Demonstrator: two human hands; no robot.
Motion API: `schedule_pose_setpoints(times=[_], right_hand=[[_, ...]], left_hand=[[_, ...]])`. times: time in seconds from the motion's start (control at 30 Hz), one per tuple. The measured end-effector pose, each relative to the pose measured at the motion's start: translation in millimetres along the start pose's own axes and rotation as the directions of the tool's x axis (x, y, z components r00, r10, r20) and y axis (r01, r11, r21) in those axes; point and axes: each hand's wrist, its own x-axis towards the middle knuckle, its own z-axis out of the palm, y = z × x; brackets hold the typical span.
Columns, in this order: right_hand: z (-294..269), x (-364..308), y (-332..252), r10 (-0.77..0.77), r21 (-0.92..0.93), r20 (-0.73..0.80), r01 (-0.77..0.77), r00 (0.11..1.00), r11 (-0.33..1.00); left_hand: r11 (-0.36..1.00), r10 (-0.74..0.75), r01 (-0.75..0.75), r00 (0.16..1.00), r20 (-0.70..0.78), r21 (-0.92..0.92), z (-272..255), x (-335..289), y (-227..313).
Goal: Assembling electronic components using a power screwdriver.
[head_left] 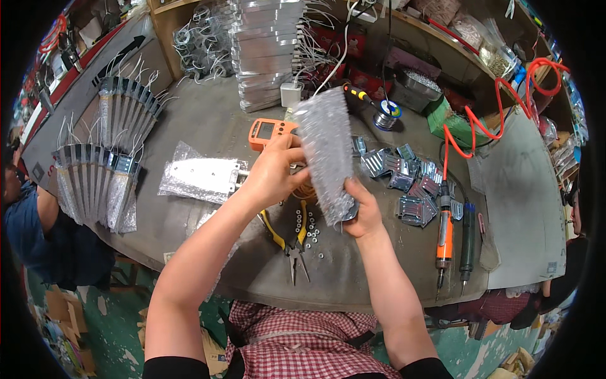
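A long, flat piece in bubble wrap (pixel 328 151) is held up, tilted, above the middle of the bench. My right hand (pixel 365 211) grips its lower right corner, thumb on the near face. At its left edge, the curled fingers of my left hand (pixel 274 167) hold it, their tips partly hidden by the wrap. An orange handheld meter (pixel 264 131) lies behind my left hand. Below my hands are yellow-handled long-nose pliers (pixel 294 249) and several small nuts (pixel 310 234). Left of my left wrist, a white metal plate (pixel 205 178) rests on bubble wrap.
Fans of wrapped wired strips (pixel 95 183) cover the bench's left side; a tall stack of silvery packets (pixel 265 57) stands behind. On the right lie metal brackets (pixel 413 189), an orange screwdriver (pixel 445 240) with a coiled red hose (pixel 470 120), a dark screwdriver (pixel 468 246) and a solder spool (pixel 386 117).
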Motion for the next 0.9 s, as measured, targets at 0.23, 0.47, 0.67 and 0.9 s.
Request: schedule_pose_setpoints(times=[0.23, 0.47, 0.67, 0.9], right_hand=[[0, -23, -3, 0.002, 0.042, 0.038, -0.004, 0.999, 0.999], [16, -35, -2, -0.029, 0.002, 0.043, 0.029, 0.999, 1.0], [36, -66, 26, 0.077, 0.043, -0.025, -0.076, 0.997, 0.996], [36, -83, -4, -0.473, -0.908, -0.021, 0.181, 0.881, 0.377]], left_hand=[[0.188, -0.516, 0.56, 0.755, 0.404, -0.807, 9, -14, 3], [0.464, -0.495, 0.601, 0.785, 0.372, -0.651, -2, -24, 38], [0.689, -0.438, 0.47, 0.876, 0.2, -0.552, -5, -40, 54], [0.322, -0.276, 0.311, 0.934, 0.226, -0.894, -63, -46, 90]])
